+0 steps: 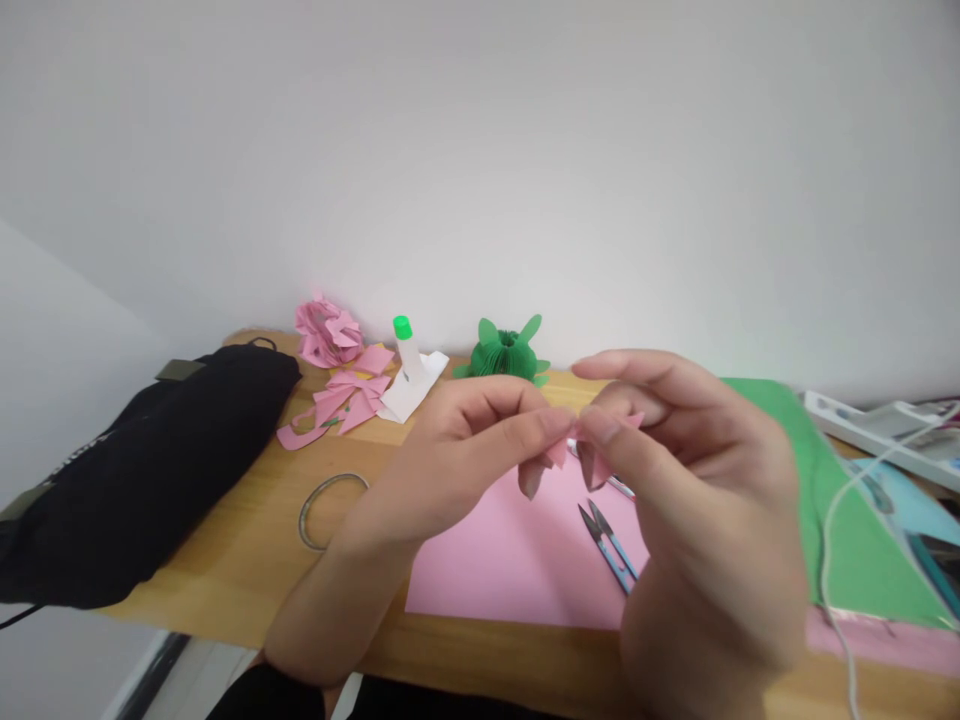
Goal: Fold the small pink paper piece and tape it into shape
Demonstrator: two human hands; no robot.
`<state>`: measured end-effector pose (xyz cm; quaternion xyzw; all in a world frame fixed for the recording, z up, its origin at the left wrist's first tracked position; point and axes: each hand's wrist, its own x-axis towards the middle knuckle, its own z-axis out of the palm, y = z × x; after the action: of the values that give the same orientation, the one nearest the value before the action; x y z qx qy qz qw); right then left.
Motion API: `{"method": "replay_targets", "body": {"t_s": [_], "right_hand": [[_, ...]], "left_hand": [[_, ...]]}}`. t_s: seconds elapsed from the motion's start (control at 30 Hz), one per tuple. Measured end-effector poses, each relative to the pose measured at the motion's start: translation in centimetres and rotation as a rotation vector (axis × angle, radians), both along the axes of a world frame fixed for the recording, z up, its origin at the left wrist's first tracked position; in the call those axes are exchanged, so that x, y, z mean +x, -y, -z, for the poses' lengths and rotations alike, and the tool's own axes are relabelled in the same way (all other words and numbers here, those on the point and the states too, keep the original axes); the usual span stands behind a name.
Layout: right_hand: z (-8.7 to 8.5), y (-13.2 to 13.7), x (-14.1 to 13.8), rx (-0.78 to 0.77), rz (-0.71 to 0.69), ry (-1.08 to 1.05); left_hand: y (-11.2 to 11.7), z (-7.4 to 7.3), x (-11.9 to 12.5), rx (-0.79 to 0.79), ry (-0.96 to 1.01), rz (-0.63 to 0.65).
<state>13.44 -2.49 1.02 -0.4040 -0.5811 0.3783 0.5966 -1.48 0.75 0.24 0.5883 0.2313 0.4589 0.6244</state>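
Between my two hands is a small piece of pink paper [556, 455], pinched from both sides and mostly covered by fingers. My left hand [472, 450] grips it with thumb and forefinger. Thumb and fingers of my right hand [682, 460] close on its other side, almost touching the left fingertips. Below them a sheet of pink paper [480, 570] lies flat on the wooden table. Thread snips [609, 545] with blue handles rest on that sheet, and a slim pen-like item [621, 487] is partly hidden behind my right hand.
Pink paper scraps [349, 400] and a crumpled pink heap [328, 332] lie at the back left. Nearby stand a green-capped glue stick [406, 350] and a green pleated paper figure [504, 355]. A bracelet [304, 520], black bag [157, 470], green sheets [862, 540] and white cable [827, 550] flank my hands.
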Motion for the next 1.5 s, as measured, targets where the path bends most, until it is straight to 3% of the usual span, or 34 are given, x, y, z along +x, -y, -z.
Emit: {"method": "replay_targets", "body": {"t_s": [0.37, 0.63, 0.87, 0.97, 1.1, 1.17, 1.23, 1.33, 1.5], "right_hand": [[0.0, 0.1, -0.1, -0.013, -0.083, -0.021], [-0.3, 0.2, 0.1, 0.044, -0.013, 0.020], [-0.1, 0.4, -0.2, 0.081, -0.033, -0.010], [0.0, 0.3, 0.0, 0.121, 0.011, 0.064], [-0.2, -0.1, 0.8, 0.298, 0.037, 0.236], [-0.2, -0.4, 1.2, 0.434, 0.050, 0.306], [-0.2, -0.7, 1.4, 0.581, 0.093, 0.359], [-0.1, -0.9, 1.6, 0.749, 0.173, 0.397], [-0.1, -0.9, 1.7, 0.818, 0.174, 0.393]], "left_hand": [[0.5, -0.6, 0.0, 0.128, -0.089, -0.052], [0.6, 0.1, -0.2, 0.097, -0.013, -0.047], [1.0, -0.5, -0.3, 0.169, -0.039, -0.188], [1.6, -0.5, -0.2, 0.332, -0.142, -0.329], [1.9, -0.1, -0.3, 0.784, -0.264, -0.676], [1.9, 0.1, -0.4, 0.986, -0.343, -0.784], [2.0, 0.0, -0.6, 1.117, -0.395, -0.822], [2.0, -0.3, -0.8, 1.185, -0.396, -0.814], [2.1, -0.5, -1.1, 1.212, -0.407, -0.815]]}}
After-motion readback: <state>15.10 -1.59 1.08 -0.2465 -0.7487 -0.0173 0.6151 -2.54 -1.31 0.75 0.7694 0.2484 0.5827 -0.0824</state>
